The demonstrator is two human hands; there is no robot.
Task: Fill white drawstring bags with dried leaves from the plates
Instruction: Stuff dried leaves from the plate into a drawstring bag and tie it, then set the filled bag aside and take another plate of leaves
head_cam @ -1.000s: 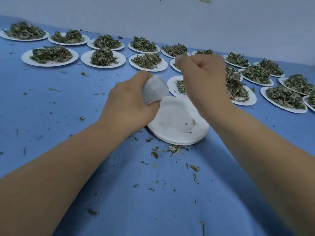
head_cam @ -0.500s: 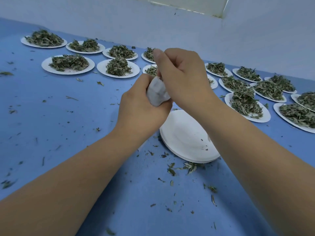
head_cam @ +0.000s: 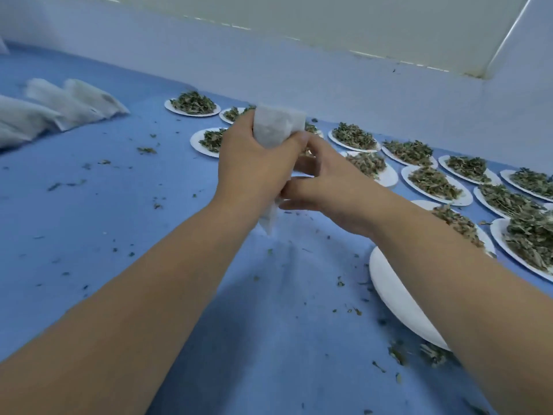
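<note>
Bag gripped aloft in your left hand, right hand working at its underside.

Your left hand (head_cam: 257, 163) is wrapped tight round the white drawstring bag (head_cam: 276, 127). One end stands above the fist and a tail hangs below, clear of the blue cloth (head_cam: 119, 235). Your right hand (head_cam: 329, 187) has its fingers bent in against the lower part; whether they pinch a string cannot be told. If the mouth is not fully drawn, squeezing or tipping will likely shed leaves onto the cloth. A hard tug may tear the thin fabric. Your right forearm passes over the empty plate (head_cam: 398, 298) and close beside a heaped plate (head_cam: 457, 223), so a careless sweep could scatter it.
</note>
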